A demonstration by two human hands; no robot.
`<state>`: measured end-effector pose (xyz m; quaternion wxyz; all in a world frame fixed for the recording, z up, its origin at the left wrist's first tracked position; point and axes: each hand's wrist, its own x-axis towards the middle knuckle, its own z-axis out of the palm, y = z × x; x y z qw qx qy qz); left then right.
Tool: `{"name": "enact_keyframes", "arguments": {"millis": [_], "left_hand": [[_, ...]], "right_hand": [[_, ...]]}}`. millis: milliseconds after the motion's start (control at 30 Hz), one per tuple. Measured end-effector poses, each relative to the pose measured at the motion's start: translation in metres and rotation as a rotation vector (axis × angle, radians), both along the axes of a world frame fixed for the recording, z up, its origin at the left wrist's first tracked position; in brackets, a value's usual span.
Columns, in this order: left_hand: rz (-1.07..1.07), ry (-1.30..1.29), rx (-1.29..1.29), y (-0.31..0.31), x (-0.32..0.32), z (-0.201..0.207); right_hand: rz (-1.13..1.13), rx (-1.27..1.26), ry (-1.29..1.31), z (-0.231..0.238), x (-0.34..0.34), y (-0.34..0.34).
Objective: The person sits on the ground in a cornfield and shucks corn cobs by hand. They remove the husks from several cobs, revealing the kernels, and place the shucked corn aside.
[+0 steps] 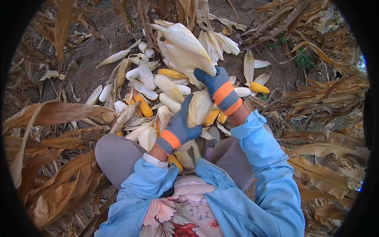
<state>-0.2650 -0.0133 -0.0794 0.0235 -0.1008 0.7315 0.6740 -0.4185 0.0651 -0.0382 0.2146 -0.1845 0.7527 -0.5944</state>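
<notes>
An ear of corn [199, 108], still wrapped in pale husk, lies in my left hand [181, 125], whose gloved fingers close round it. Just above and to the right, my right hand [215, 85] grips a large cream-coloured husk [183, 45] that fans out away from me. Whether this husk is still joined to the ear is hidden by my fingers. Both gloves are grey-blue with orange bands at the cuffs. Beneath my hands, bare yellow cobs [143, 104] lie mixed with loose husks [169, 87]; another yellow cob [259, 87] rests to the right.
Dry brown corn leaves [59, 114] crowd in on the left, and more dry stalks [323, 142] stand on the right. Brown soil [87, 57] shows past the pile. My bent knees [118, 158] flank the heap, with a shoe [211, 148] between them.
</notes>
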Motion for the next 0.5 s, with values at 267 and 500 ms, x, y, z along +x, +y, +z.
{"name": "enact_keyframes", "arguments": {"millis": [267, 500], "left_hand": [[0.028, 0.175, 0.253, 0.005, -0.009, -0.018], [-0.026, 0.132, 0.69, 0.012, -0.009, -0.027]], "right_hand": [[-0.328, -0.417, -0.335, 0.006, 0.002, -0.007], [-0.241, -0.718, -0.566, 0.0, -0.008, -0.001]]}}
